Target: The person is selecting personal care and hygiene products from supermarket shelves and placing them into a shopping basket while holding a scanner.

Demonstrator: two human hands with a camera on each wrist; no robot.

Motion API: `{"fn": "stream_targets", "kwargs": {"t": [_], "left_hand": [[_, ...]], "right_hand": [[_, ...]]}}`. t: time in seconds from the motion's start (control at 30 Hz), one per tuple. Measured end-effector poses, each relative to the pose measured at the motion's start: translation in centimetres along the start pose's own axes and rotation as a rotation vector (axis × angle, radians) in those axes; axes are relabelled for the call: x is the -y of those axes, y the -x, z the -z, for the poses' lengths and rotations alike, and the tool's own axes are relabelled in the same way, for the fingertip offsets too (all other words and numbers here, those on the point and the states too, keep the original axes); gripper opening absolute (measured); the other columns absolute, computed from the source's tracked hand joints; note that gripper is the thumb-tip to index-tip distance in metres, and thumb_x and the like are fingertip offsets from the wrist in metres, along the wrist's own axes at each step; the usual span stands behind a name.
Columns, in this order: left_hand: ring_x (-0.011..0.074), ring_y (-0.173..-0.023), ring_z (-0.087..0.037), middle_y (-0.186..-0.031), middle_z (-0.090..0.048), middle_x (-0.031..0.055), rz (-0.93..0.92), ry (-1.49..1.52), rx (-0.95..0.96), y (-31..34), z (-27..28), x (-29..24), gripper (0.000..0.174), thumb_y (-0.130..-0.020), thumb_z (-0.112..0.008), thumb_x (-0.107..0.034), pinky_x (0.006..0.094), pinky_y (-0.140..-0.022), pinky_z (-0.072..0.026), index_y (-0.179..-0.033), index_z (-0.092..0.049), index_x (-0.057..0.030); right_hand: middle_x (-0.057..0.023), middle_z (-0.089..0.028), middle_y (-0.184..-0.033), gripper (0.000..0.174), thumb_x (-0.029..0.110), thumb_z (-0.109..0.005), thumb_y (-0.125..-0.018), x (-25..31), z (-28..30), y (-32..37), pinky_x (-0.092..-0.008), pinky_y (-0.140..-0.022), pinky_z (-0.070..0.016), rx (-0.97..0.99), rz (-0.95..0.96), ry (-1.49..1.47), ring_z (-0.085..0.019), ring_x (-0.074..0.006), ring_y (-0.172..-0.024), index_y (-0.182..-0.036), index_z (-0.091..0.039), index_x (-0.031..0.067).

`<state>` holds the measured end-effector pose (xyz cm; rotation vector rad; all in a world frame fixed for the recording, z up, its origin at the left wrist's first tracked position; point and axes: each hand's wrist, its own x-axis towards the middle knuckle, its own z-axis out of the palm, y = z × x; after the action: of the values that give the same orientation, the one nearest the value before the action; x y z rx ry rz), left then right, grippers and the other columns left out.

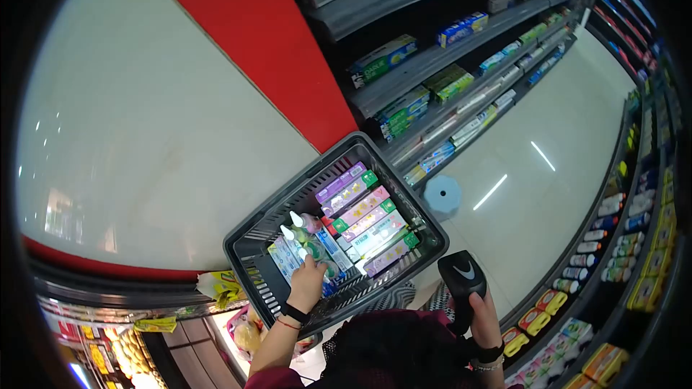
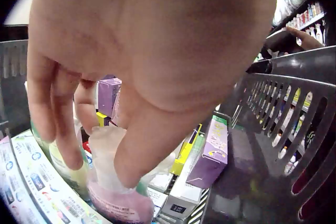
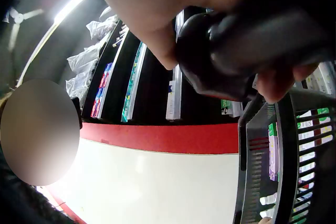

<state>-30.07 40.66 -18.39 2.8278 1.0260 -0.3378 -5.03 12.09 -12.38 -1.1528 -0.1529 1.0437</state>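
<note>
My left hand [image 1: 306, 287] reaches down into a dark grey shopping basket [image 1: 290, 186]. In the left wrist view its thumb and fingers pinch the whitish cap [image 2: 105, 161] of a bottle with a pink body [image 2: 121, 203]. Beside it stand other bottles with pointed white caps [image 1: 296, 218], partly hidden by the hand in the left wrist view. Purple boxes [image 1: 340, 181], pink boxes [image 1: 364, 207] and blue-and-white boxes [image 1: 285, 256] lie around them. Outside the basket, my right hand [image 1: 486, 320] grips a black handheld scanner [image 1: 461, 277] by its handle.
The basket stands against a white counter [image 1: 158, 115] with a red edge [image 1: 267, 43]. Grey shelves [image 1: 432, 0] with toothpaste boxes rise behind it. A pale round object [image 1: 442, 194] is near the basket's right corner. Shelves of bottles [image 1: 598, 234] line the right side.
</note>
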Motion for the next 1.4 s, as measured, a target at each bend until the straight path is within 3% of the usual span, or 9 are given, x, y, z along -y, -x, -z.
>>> {"fn": "stream_targets", "kwargs": {"t": [0.07,0.23,0.4,0.57,0.7,0.83,0.93,1.23,1.4], "left_hand": [[0.0303,-0.086,-0.061,-0.097,-0.051,0.0123,0.021,-0.038,0.008,0.0,0.1,-0.4,0.028,-0.076,-0.06,-0.008,0.0408,-0.069,-0.0513,-0.103,-0.064,-0.0126],[0.028,-0.077,-0.063,-0.09,-0.057,0.0082,0.067,0.046,-0.141,1.2,3.4,-0.2,0.025,-0.078,-0.069,-0.021,0.0389,-0.061,-0.0501,-0.101,-0.065,-0.0131],[0.0332,-0.061,-0.062,-0.073,-0.063,0.0135,0.227,0.231,-0.243,1.8,7.5,-1.3,0.022,-0.089,-0.057,-0.027,0.043,-0.054,-0.0473,-0.093,-0.057,-0.006],[0.0353,-0.059,-0.061,-0.062,-0.06,0.0155,0.275,0.346,-0.36,2.9,10.4,-4.1,0.018,-0.092,-0.052,-0.021,0.044,-0.052,-0.0441,-0.09,-0.055,-0.0038],[0.0345,-0.055,-0.06,-0.06,-0.059,0.0137,0.209,0.529,-0.393,3.0,12.0,-7.5,0.014,-0.092,-0.052,-0.017,0.0421,-0.05,-0.044,-0.092,-0.055,-0.0039],[0.0281,-0.051,-0.06,-0.059,-0.058,0.0119,0.11,0.593,-0.408,1.4,12.3,-11.3,0.012,-0.092,-0.053,-0.015,0.0366,-0.049,-0.044,-0.093,-0.055,-0.003],[0.0118,-0.052,-0.057,-0.06,-0.058,0.0045,0.176,0.967,-0.259,-0.5,12.2,-15.7,0.009,-0.093,-0.054,-0.01,0.0277,-0.049,-0.0439,-0.094,-0.053,-0.0019],[0.0147,-0.061,-0.063,-0.07,-0.062,0.009,-0.126,1.132,-0.181,-9.5,13.4,-33.5,0.011,-0.093,-0.054,-0.008,0.0271,-0.054,-0.0464,-0.097,-0.049,0.0014],[0.0237,-0.056,-0.066,-0.063,-0.065,0.0069,-0.288,0.81,-0.11,-15.1,13.9,-45.3,0.016,-0.093,-0.055,-0.021,0.0354,-0.05,-0.047,-0.098,-0.053,-0.0061]], "right_hand": [[-0.0085,-0.057,-0.11,0.055,0.025,-0.061,-0.09,0.3,0.1,-0.2,-0.0289,-0.079,-0.0483,0.015,-0.013,-0.095,-0.058,-0.0153,-0.087,-0.135,-0.036,0.004],[-0.0093,-0.052,-0.122,0.063,0.025,-0.062,-0.09,-1.0,0.2,-0.8,-0.0297,-0.09,-0.0447,0.077,-0.006,-0.064,-0.054,-0.0159,-0.103,-0.14,-0.031,0.0023],[-0.011,-0.044,-0.135,0.075,0.028,-0.065,-0.087,-0.9,-0.4,-0.7,-0.0332,-0.105,-0.0342,0.166,-0.049,-0.048,-0.043,-0.0202,-0.124,-0.144,-0.025,0.0003],[-0.0149,-0.031,-0.147,0.085,0.025,-0.071,-0.083,1.9,-2.0,-0.8,-0.0351,-0.113,-0.0203,0.612,0.035,0.343,-0.029,-0.0237,-0.137,-0.146,-0.021,0.0007],[-0.0154,-0.03,-0.149,0.086,0.022,-0.072,-0.082,3.0,-1.1,-0.7,-0.0356,-0.112,-0.022,0.733,0.014,0.378,-0.029,-0.0247,-0.137,-0.147,-0.019,0.0014],[-0.0158,-0.029,-0.149,0.087,0.026,-0.072,-0.083,4.9,1.7,-0.3,-0.0361,-0.113,-0.0221,0.675,0.03,0.313,-0.029,-0.0248,-0.138,-0.147,-0.019,0.0003],[-0.0155,-0.03,-0.148,0.089,0.035,-0.07,-0.083,5.4,5.0,0.3,-0.0357,-0.112,-0.0218,0.502,0.096,0.183,-0.029,-0.0238,-0.137,-0.146,-0.02,-0.0019],[-0.0137,-0.035,-0.144,0.098,0.053,-0.068,-0.079,12.7,18.6,1.1,-0.0341,-0.111,-0.0239,0.179,0.212,0.036,-0.033,-0.0212,-0.134,-0.145,-0.022,-0.0028],[-0.0138,-0.04,-0.14,0.103,0.058,-0.071,-0.074,16.1,29.2,3.0,-0.0342,-0.106,-0.0318,-0.06,0.301,0.003,-0.042,-0.0216,-0.127,-0.144,-0.024,-0.0028]]}}
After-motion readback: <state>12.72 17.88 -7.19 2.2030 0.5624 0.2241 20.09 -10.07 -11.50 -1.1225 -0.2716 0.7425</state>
